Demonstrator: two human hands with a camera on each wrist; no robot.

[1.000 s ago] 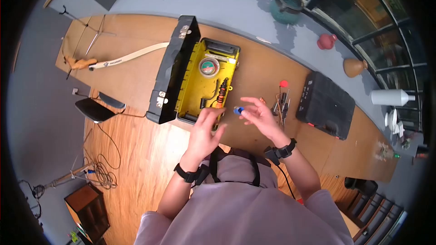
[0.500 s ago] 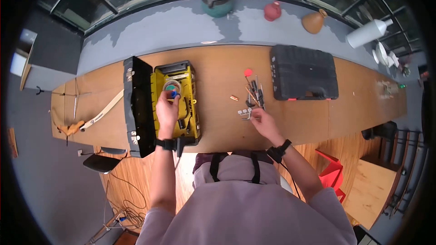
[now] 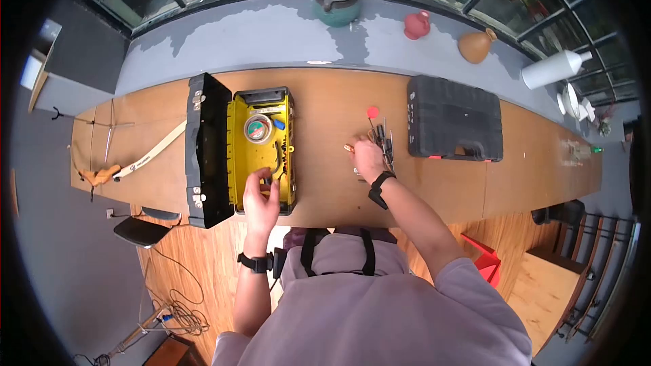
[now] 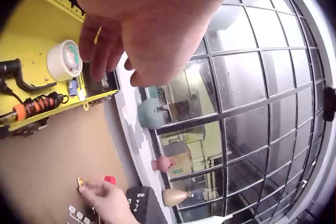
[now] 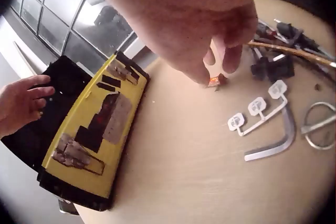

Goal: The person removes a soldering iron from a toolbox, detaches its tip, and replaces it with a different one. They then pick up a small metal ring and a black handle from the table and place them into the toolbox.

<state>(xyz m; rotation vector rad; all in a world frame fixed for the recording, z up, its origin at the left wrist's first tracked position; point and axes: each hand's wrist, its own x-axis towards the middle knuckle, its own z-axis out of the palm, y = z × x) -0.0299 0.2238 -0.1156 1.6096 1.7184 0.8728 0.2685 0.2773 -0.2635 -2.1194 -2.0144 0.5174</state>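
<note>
My right hand [image 3: 368,159] reaches down to the table and pinches a small copper-coloured piece [image 5: 216,80] at its fingertips. Beside that hand lie dark-handled tools [image 3: 383,137], a hex key [image 5: 273,148] and a white plastic strip with square tabs [image 5: 257,107]. Over the near end of the yellow toolbox [image 3: 237,142] hovers my left hand [image 3: 260,203], fingers loosely bent and holding nothing. Inside the box are a tape roll [image 3: 258,129], a small blue item [image 3: 279,124], a black bent tool [image 4: 23,77] and an orange-and-black coiled tool [image 4: 39,106].
The toolbox's black lid [image 3: 207,149] stands open on the left, near a bow [image 3: 152,156]. A black case [image 3: 454,118] lies to the right, with a red disc [image 3: 372,112] near it. Vases, including a teal pot [image 3: 337,3], line the ledge behind.
The blue item has left my left hand and lies in the toolbox; that hand has drawn back toward me. My right hand has shifted left from the tools to the copper-coloured piece.
</note>
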